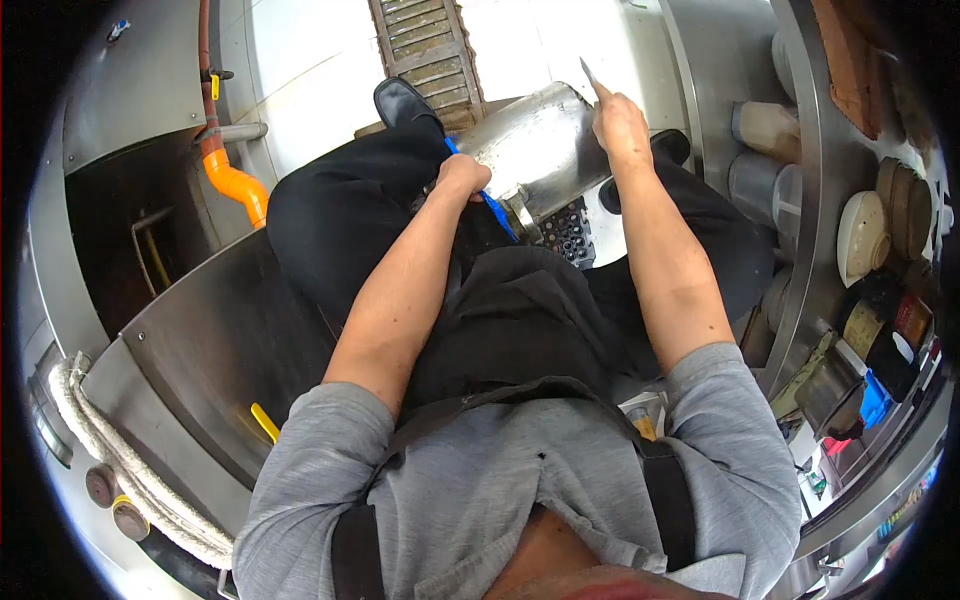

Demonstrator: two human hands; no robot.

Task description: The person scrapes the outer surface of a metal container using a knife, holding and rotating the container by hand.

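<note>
My left hand is closed around a long blue strip that runs along the near left side of a shiny metal cylinder. The cylinder lies tilted between my knees, with a metal fitting at its lower end. Beyond its right side, my right hand grips a thin, pointed knife. The blade points up and away from me; its handle is hidden in my fist. Under the cylinder shows part of a dark, perforated mat or crate.
A slatted floor grate lies ahead on the white tiles. An orange pipe and steel cabinets stand at left, near a coiled white hose. Steel shelving at right holds bowls and plastic containers.
</note>
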